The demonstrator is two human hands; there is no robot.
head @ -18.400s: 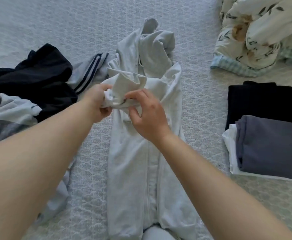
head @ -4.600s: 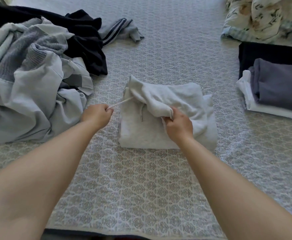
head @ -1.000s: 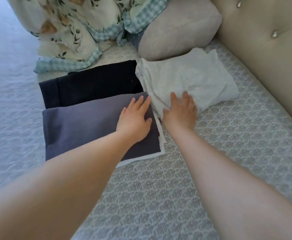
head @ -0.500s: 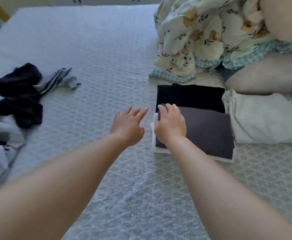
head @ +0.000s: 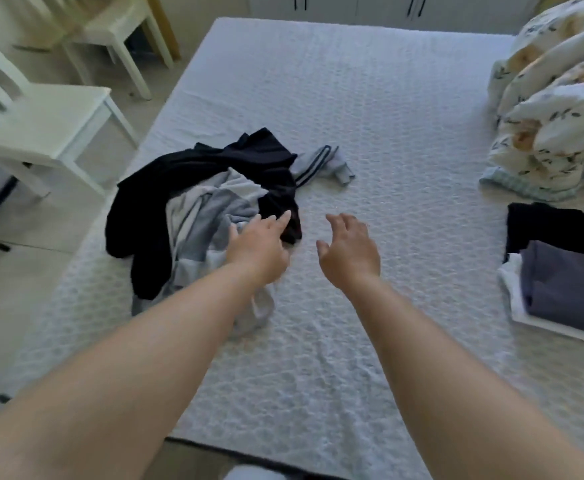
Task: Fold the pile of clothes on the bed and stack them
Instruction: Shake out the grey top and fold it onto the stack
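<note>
Left arm: it reaches out from the lower left, up and a bit to the right, toward the pile.
Right arm: it reaches out from the lower right, straight up the bed (head: 370, 98).
Left hand (head: 257, 247): this one is over the near right edge of the pile of clothes (head: 193, 216). The fingers are straight and a little spread. They hold nothing. I cannot tell if the tips touch the cloth yet.
Right hand (head: 349, 251): it is above bare bed, just to the right of the pile. The fingers are loose, a bit bent, and hold nothing.
Which hand is nearer: the left one. The pile lies ahead of it and to the left. For the right hand the pile is off to the left.
How the pile lies: it is a messy heap near the left side of the bed. It runs from near to far. A black top (head: 221, 164) is on the far side, grey things are in the middle, and a striped sleeve (head: 318, 164) sticks out to the right.
Folded stack (head: 567, 282): it sits well apart, at the right edge.
Next job, I think: grab one thing from the pile and pull it to the bare middle.
</note>
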